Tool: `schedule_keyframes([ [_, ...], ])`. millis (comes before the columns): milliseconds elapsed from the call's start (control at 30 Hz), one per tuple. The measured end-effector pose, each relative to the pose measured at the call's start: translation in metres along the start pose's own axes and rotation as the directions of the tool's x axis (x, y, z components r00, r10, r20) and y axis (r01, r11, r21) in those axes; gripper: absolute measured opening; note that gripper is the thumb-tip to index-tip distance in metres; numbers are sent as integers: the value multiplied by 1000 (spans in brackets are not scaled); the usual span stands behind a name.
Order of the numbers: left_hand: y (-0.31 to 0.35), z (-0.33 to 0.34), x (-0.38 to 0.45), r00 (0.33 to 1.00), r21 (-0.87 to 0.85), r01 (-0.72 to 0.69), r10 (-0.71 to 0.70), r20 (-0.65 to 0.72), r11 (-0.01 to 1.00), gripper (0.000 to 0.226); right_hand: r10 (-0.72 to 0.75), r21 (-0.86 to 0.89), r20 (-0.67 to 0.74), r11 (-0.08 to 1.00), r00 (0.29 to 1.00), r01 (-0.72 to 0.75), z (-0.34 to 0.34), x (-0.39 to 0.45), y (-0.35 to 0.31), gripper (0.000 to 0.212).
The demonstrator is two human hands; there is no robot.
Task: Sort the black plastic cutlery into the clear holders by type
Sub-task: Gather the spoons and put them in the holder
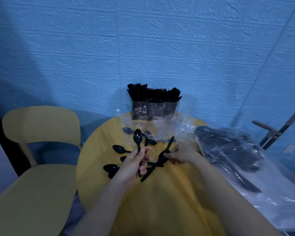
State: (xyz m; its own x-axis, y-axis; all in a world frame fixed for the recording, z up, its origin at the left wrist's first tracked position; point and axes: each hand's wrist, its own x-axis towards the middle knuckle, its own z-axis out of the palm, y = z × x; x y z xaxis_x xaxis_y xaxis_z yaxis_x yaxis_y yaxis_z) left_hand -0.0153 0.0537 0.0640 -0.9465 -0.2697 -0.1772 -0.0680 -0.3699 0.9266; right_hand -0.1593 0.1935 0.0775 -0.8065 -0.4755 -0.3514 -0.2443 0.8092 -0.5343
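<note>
A black spoon (137, 138) is held upright by its handle in the left hand (133, 165), just left of the frame's centre, with the fingers curled round the stem. A second spoon (163, 155) is pinched near its bowl by the right hand (182, 153), immediately to the right; a knife-like piece (169, 143) appears to be caught against it (whether it is gripped as well cannot be told).

Loose spoons (119, 149) lie scattered on the round yellow tabletop (99, 137) around and below the left hand. The clear holders (154, 110) stand at the far edge of the tabletop, in the upper centre, already crowded with cutlery. Crumpled clear wrapping (169, 128) lies between the hands and the holders, and a bagged batch of cutlery (228, 150) rests at the right.

Risks noted:
- A mixed pair may be carried over, so that a knife is dropped among spoons.
- The light stems may slip from a thin pinch.
- The wrapping may be snagged on the reach forward and dragged against the holders.
- Packed compartments may resist insertion, and pieces may be knocked out.
</note>
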Motion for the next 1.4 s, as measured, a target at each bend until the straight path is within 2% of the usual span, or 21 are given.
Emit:
schedule_keyframes([
  [100, -3, -4, -7, 1000, -27, 10, -10, 6, 1000, 31, -3, 41, -66, 999, 998, 6, 1, -7, -2, 17],
  [233, -6, -10, -17, 1000, -4, -1, 1, -22, 1000, 31, -28, 58, -213, 997, 977, 41, -4, -18, -2, 21],
  [367, -8, -11, -27, 998, 4, -56, 56, -36, 998, 31, -148, 147, -316, 968, 937, 203, -13, -37, -16, 19],
  [533, -4, 1, -36, 999, -40, -38, 39, 16, 998, 34, -308, 190, -292, 909, 906, 370, -13, -62, -55, 19],
  [700, -5, 6, -49, 996, -158, 64, -52, 77, 985, 42, -374, 190, -271, 883, 887, 430, -3, -66, -71, 12],
  [800, -9, 1, -49, 993, -211, 39, -15, 114, 977, 48, -412, 51, -279, 896, 868, 442, 2, -61, -71, 13],
  [867, -10, -3, -51, 994, -195, 28, -6, 114, 980, 38, -433, -31, -282, 896, 856, 443, -1, -53, -62, 17],
  [933, -11, -9, -53, 996, -191, 39, -23, 83, 981, 25, -451, -224, -262, 888, 853, 401, -4, -40, -46, 14],
  [967, -12, -13, -53, 998, -201, 45, -33, 59, 978, 19, -458, -381, -228, 854, 859, 354, -5, -33, -36, 19],
  [1033, -13, -19, -54, 999, -231, 52, -51, 10, 972, 16, -441, -656, -88, 700, 893, 281, -3, -20, -20, 39],
  [1100, -14, -24, -56, 998, -250, 54, -59, -13, 967, 19, -395, -779, 32, 566, 918, 270, 3, -11, -10, 47],
  [1167, -13, -28, -58, 998, -243, 49, -57, -26, 969, 20, -388, -812, 75, 511, 918, 282, 8, -6, -8, 45],
  [1300, -10, -34, -61, 996, -177, 23, -38, -79, 984, 20, -446, -834, 56, 471, 894, 287, 12, -2, -11, 32],
  [1333, -10, -35, -62, 995, -175, 21, -38, -97, 984, 20, -463, -821, 45, 488, 885, 296, 12, -2, -13, 27],
  [1400, -9, -35, -61, 990, -191, 15, -42, -138, 981, 21, -480, -729, -4, 602, 877, 326, 12, -6, -18, 21],
])
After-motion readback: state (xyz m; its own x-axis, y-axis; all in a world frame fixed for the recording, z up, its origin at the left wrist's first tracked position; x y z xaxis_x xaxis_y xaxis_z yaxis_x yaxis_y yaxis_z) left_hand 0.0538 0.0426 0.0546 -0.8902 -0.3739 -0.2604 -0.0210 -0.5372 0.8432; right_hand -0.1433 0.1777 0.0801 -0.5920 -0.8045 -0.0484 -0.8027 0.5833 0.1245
